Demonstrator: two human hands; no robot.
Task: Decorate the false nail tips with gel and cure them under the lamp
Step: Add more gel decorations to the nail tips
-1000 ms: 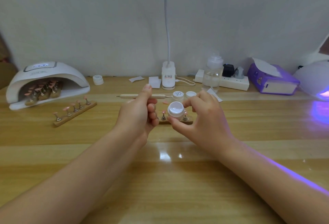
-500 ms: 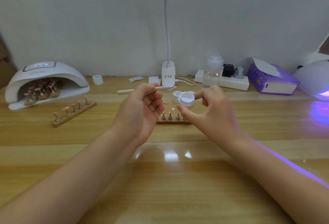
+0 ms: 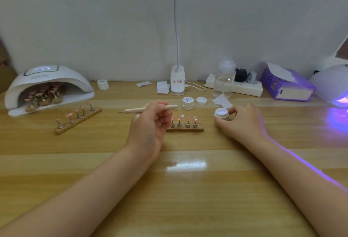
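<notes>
The curing lamp (image 3: 49, 86) stands far left. The wooden nail-tip stand (image 3: 185, 128) sits centre. Right hand (image 3: 243, 121) pinches the light, rigid gel jar (image 3: 221, 114) by its sidewall. Left hand (image 3: 150, 123) grips the slim dotting tool (image 3: 148, 109) mid-shaft.

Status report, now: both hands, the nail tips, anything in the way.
Left hand grips dotting tool. Right hand holds open gel jar. Nail tip stand between hands, unobstructed.

Nail tips (image 3: 183, 118): pink. Gel jar (image 3: 221, 113): white. Tissue box (image 3: 287, 86), upper right: purple. Curing lamp (image 3: 47, 86), upper left: white. Table (image 3: 188, 189): striped light wood.
</notes>
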